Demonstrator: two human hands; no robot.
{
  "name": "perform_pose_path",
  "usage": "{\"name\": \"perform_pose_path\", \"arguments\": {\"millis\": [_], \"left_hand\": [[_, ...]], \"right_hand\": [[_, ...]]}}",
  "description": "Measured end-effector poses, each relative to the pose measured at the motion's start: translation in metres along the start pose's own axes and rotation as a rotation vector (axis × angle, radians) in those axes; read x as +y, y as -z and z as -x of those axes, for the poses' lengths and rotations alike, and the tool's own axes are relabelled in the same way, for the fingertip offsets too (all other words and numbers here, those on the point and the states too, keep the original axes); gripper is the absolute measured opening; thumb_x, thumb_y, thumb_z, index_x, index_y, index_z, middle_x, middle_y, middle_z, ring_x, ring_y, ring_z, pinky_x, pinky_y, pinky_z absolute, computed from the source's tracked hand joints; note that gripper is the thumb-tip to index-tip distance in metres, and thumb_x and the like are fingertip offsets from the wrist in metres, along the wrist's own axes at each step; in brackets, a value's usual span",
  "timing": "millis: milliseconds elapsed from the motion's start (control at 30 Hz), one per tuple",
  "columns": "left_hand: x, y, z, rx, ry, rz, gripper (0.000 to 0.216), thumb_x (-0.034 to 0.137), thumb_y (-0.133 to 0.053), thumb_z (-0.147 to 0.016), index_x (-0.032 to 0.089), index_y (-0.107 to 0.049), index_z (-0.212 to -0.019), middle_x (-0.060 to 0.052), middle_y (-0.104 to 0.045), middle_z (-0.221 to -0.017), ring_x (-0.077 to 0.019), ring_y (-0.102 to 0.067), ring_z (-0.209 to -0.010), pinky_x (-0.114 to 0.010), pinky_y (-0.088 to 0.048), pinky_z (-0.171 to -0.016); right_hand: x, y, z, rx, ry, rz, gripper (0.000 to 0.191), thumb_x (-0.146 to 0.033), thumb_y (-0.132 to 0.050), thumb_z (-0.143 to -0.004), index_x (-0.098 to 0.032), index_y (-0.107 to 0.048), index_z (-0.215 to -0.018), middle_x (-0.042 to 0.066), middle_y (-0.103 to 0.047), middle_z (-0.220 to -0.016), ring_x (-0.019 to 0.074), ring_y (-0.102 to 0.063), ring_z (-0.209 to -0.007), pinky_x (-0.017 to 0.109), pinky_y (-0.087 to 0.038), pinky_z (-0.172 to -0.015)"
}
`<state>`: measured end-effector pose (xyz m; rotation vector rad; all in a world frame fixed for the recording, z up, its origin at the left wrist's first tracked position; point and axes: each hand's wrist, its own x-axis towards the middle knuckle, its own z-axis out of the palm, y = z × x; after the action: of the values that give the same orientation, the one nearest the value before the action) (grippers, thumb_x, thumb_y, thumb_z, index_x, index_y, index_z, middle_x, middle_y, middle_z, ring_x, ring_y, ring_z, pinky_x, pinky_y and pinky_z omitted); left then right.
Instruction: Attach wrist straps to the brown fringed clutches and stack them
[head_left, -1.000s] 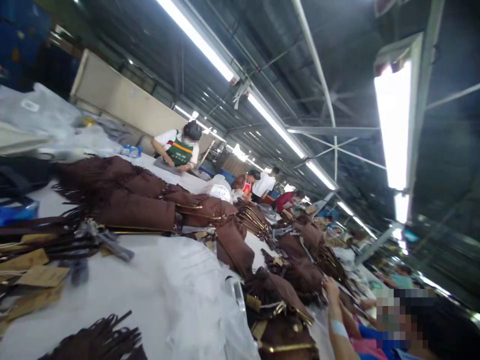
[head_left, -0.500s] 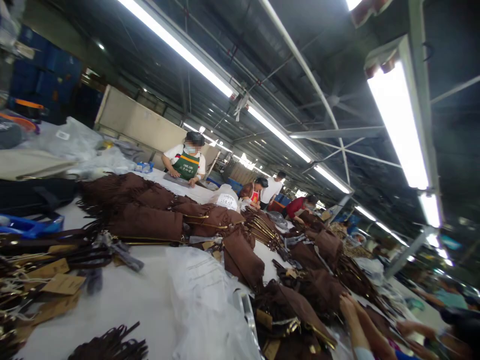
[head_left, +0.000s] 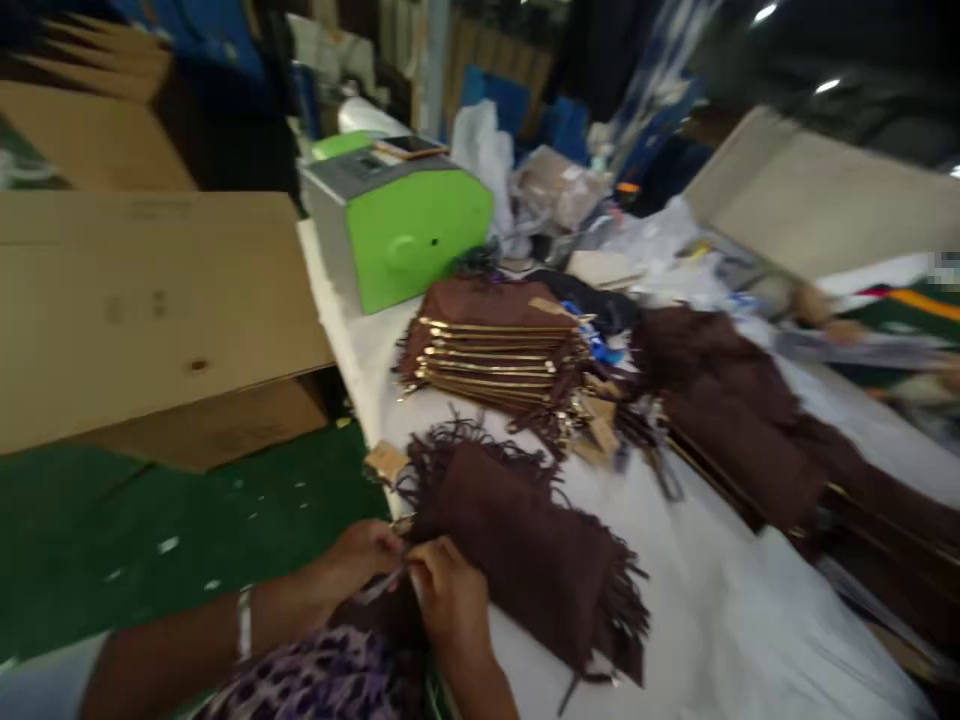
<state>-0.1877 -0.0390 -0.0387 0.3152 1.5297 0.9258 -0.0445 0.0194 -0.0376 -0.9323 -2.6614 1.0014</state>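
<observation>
A dark brown fringed bag (head_left: 517, 540) lies on the white table in front of me, its fringe spread at both ends. My left hand (head_left: 364, 560), with a pale band at the wrist, is closed at the bag's near left corner. Beside it, my right hand (head_left: 454, 595) pinches a thin strip that runs between both hands and looks like the bag's strap. Blur hides its exact form. A brown paper tag (head_left: 388, 462) sticks out by the bag's far left corner. Dark brown material hangs below my fingers over purple spotted cloth (head_left: 307, 680).
Stacked brown bags with gold zips (head_left: 495, 360) lie farther back. A green and grey machine (head_left: 420, 235) stands behind them. More brown bags (head_left: 742, 450) and clear plastic (head_left: 802, 620) cover the right side. A cardboard box (head_left: 150, 310) is left, above green floor. Another person's hand (head_left: 844, 330) shows far right.
My view has swung left and down, from the ceiling lights and long table to the table's end. Both my hands are now in view at the fringed bag.
</observation>
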Motion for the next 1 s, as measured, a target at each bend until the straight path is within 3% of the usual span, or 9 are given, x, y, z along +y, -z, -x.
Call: {"name": "perform_pose_path", "arguments": {"millis": [67, 133, 333, 467, 600, 800, 1000], "left_hand": [[-0.017, 0.015, 0.011, 0.066, -0.029, -0.024, 0.011, 0.024, -0.064, -0.074, 0.014, -0.06, -0.075, 0.001, -0.059, -0.055, -0.0106, -0.05, -0.048, -0.02, -0.035, -0.046], [-0.021, 0.016, 0.011, 0.07, -0.076, -0.043, 0.011, 0.026, -0.06, -0.067, 0.016, -0.059, -0.072, 0.001, -0.059, -0.052, -0.0121, -0.051, -0.046, -0.021, -0.034, -0.045], [-0.012, 0.011, 0.003, 0.002, -0.028, -0.042, 0.023, 0.037, -0.058, -0.062, 0.017, -0.058, -0.073, -0.001, -0.062, -0.056, -0.0157, -0.057, -0.05, -0.025, -0.044, -0.049], [-0.017, 0.015, 0.005, -0.032, -0.017, 0.043, 0.025, 0.035, -0.066, -0.061, 0.016, -0.057, -0.075, -0.001, -0.063, -0.063, -0.0174, -0.061, -0.061, -0.026, -0.048, -0.054], [-0.022, 0.015, 0.005, -0.009, -0.044, 0.134, 0.019, 0.024, -0.066, -0.057, 0.015, -0.059, -0.071, -0.002, -0.064, -0.063, -0.0159, -0.06, -0.059, -0.023, -0.044, -0.053], [-0.011, 0.014, 0.008, 0.061, 0.067, 0.27, 0.019, 0.019, -0.065, -0.051, 0.013, -0.063, -0.068, -0.004, -0.064, -0.058, -0.0161, -0.059, -0.056, -0.024, -0.041, -0.054], [-0.006, 0.015, 0.01, 0.007, 0.11, 0.241, 0.019, 0.022, -0.065, -0.052, 0.012, -0.065, -0.069, -0.004, -0.063, -0.056, -0.013, -0.053, -0.05, -0.024, -0.036, -0.052]], "right_hand": [[-0.002, -0.005, -0.004, -0.027, -0.037, -0.051, 0.019, -0.01, -0.052, -0.091, -0.023, -0.066, -0.088, -0.001, -0.065, -0.087, 0.0112, -0.064, -0.077, 0.019, -0.044, -0.07], [-0.001, 0.001, -0.007, -0.041, -0.059, -0.043, 0.018, -0.01, -0.052, -0.09, -0.022, -0.065, -0.088, -0.001, -0.066, -0.087, 0.0124, -0.064, -0.076, 0.02, -0.043, -0.069], [-0.005, 0.017, -0.012, -0.093, -0.001, 0.063, 0.045, -0.01, -0.052, -0.088, -0.033, -0.057, -0.126, -0.001, -0.068, -0.1, 0.0128, -0.067, -0.079, 0.02, -0.043, -0.066], [-0.009, 0.023, -0.019, -0.172, 0.042, 0.158, 0.029, -0.011, -0.051, -0.089, -0.03, -0.064, -0.107, -0.001, -0.067, -0.093, 0.0131, -0.066, -0.076, 0.021, -0.039, -0.062], [-0.012, 0.032, -0.028, -0.229, 0.118, 0.246, 0.016, -0.015, -0.05, -0.092, -0.025, -0.063, -0.094, -0.001, -0.067, -0.085, 0.0133, -0.064, -0.068, 0.024, -0.03, -0.055], [-0.001, 0.034, -0.031, -0.238, 0.259, 0.325, 0.012, -0.017, -0.052, -0.094, -0.026, -0.059, -0.092, -0.003, -0.065, -0.081, 0.0131, -0.06, -0.062, 0.027, -0.027, -0.052], [0.017, 0.032, -0.022, -0.253, 0.515, 0.46, 0.014, -0.012, -0.064, -0.088, -0.023, -0.059, -0.095, -0.001, -0.062, -0.084, 0.016, -0.059, -0.066, 0.029, -0.035, -0.055]]}}
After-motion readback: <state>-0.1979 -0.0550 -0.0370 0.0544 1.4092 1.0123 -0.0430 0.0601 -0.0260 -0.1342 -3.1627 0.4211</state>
